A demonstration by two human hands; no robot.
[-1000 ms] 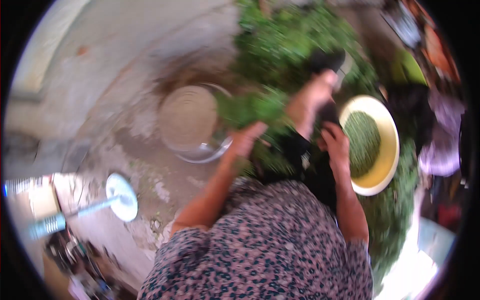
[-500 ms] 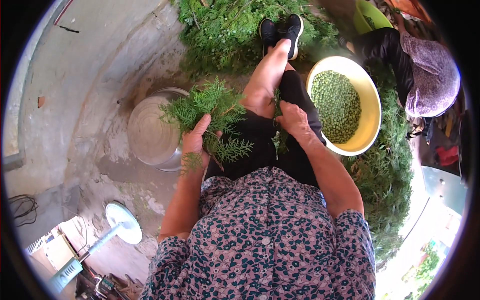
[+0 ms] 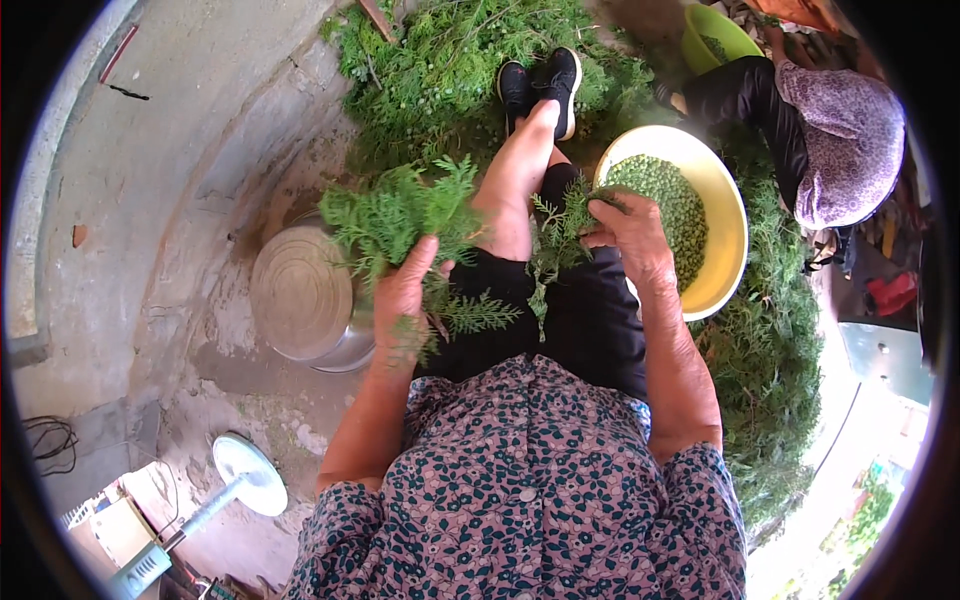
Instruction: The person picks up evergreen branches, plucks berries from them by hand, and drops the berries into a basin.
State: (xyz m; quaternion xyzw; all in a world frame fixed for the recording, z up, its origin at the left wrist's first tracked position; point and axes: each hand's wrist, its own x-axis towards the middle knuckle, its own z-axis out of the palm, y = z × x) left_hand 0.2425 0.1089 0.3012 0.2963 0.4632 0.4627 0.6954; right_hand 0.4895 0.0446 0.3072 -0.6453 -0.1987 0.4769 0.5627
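Leafy bunch [image 3: 400, 215], left fingers [image 3: 416, 264] mostly hidden

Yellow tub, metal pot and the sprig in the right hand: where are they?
Yellow tub [image 3: 725, 230]: head view, on its inner wall.
Metal pot [image 3: 303, 292]: head view, on its flat round face.
Sprig [image 3: 573, 217]: head view, on its leaves.

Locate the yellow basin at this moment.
In the head view, the yellow basin is right of centre, its left edge partly behind the right hand, with green branches along its right side.
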